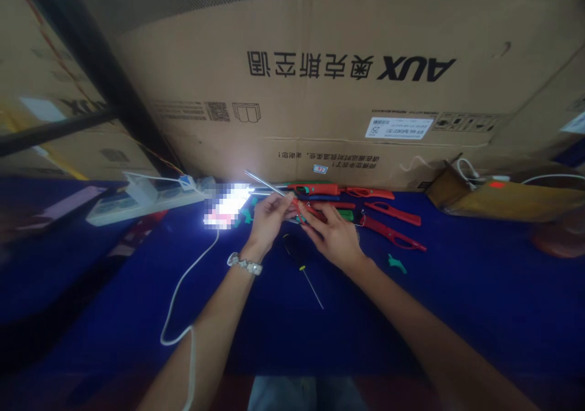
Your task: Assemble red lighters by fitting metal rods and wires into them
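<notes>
From here I see a silver rod, red handles and a green piece against deep blue cloth. On my feed, the screwdriver has a black grip and yellow collar, while the brown cardboard box carries black lettering.

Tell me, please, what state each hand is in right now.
Left hand: closed, holding a red lighter.
Right hand: closed, holding the same lighter.

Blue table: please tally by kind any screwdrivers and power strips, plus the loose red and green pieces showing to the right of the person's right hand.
Red handle pieces: 3
Green piece: 1
Screwdriver: 1
Power strip: 1
Total: 6
</notes>
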`<state>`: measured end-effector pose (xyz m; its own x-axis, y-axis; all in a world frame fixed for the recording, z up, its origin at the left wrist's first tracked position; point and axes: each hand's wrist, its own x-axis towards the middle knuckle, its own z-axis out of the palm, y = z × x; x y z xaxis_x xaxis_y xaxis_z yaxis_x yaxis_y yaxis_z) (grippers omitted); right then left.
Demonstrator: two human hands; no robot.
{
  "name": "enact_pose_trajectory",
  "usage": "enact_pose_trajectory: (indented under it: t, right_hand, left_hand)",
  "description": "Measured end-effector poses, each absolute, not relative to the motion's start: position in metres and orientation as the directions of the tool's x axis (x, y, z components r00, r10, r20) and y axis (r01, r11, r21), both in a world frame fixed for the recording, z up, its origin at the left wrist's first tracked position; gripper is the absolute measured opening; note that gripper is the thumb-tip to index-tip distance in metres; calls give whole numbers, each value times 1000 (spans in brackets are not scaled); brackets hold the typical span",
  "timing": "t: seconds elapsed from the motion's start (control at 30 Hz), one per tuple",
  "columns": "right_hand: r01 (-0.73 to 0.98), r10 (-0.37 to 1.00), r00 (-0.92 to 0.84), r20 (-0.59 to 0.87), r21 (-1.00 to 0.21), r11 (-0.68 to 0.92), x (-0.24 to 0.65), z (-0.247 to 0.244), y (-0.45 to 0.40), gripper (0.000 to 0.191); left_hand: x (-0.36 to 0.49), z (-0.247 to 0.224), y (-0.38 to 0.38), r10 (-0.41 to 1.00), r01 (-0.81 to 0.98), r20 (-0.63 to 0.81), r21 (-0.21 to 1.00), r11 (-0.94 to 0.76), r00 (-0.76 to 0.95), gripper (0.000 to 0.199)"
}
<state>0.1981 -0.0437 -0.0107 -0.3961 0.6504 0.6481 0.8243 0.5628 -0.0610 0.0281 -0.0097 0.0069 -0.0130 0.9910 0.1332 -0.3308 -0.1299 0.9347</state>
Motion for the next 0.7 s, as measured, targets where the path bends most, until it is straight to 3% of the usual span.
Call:
enact_pose_trajectory:
  t: [0.3,0.47,0.57,0.7]
  right_hand:
    - [847,526,-281,803,-50,529,198,-18,-44,32]
    - [836,506,-280,815,-52,547,197,-17,-46,33]
    - [800,552,-264,790,-140,584,197,-14,-46,35]
    - [763,675,-90,732,-385,519,201,-10,-44,35]
  left_hand:
    - [20,9,-10,957,-347,236,923,-166,171,29]
    - [17,3,-6,953,-304,260,931,-204,157,25]
    - [17,5,-6,952,-334,289,912,-240,105,23]
    - [18,13,-10,955,-394,292,885,-247,56,22]
